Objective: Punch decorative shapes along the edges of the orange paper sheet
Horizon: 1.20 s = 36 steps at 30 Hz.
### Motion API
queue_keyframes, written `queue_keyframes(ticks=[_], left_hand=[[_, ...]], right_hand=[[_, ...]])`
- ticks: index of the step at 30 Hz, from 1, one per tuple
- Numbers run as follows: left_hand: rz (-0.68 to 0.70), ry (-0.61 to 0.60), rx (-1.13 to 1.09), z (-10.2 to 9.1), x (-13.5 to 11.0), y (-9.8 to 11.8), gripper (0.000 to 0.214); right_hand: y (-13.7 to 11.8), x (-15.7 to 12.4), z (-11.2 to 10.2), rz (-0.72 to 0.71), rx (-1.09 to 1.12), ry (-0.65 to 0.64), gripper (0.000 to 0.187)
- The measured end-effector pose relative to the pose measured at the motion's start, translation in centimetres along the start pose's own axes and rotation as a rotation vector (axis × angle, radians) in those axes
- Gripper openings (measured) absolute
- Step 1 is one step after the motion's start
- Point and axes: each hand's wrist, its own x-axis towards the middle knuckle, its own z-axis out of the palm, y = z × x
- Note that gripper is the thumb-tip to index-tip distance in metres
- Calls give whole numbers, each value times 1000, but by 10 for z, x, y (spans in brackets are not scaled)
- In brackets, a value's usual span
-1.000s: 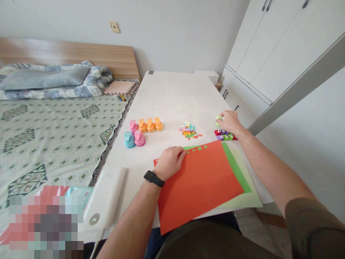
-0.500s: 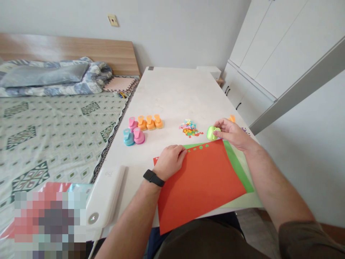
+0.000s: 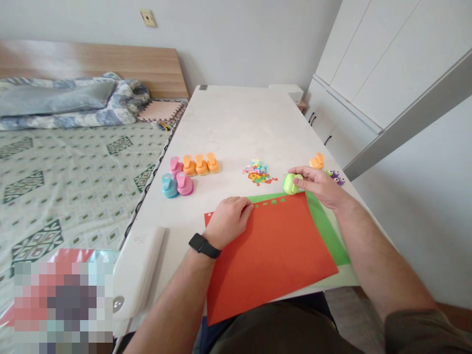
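My right hand (image 3: 317, 184) grips a lime-green craft punch (image 3: 291, 184), thumb on its near side and fingers around the far side. The punch rests just beyond the top right corner of a red sheet of paper (image 3: 273, 255). A row of small punched holes runs along the sheet's far edge. My left hand (image 3: 230, 221), with a black watch at the wrist, is closed on that same edge, its fingers curled. Under the red sheet lies a green sheet (image 3: 330, 236), visible at the right and along the top. A pile of colourful paper cutouts (image 3: 258, 172) lies beyond the sheets.
Pink, orange and blue craft punches (image 3: 185, 183) stand in a group at the left of the white table (image 3: 236, 123). An orange punch (image 3: 317, 161) and purple and green pieces (image 3: 336, 177) lie near the right edge. A long white device (image 3: 138, 270) with a cord lies front left.
The view has shifted slightly, and the orange punch and purple pieces at the right show more fully. Both hands keep nearly the same place on the sheet and the green punch.
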Motion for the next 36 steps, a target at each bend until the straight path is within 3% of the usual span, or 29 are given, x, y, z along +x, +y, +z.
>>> queue_keyframes(ticks=[11, 19, 24, 30, 36], left_hand=[[11, -23, 6, -6, 5, 3, 28], [41, -77, 42, -23, 24, 6, 25], [60, -120, 45, -21, 35, 2, 25], [33, -143, 33, -13, 31, -6, 27], [1, -128, 33, -17, 24, -11, 26]], right_hand=[[1, 1, 1, -9, 23, 33, 49], [6, 5, -3, -11, 22, 118, 51], [9, 6, -4, -8, 31, 114, 51], [10, 6, -2, 10, 57, 94, 51], [12, 5, -2, 24, 34, 70, 48]])
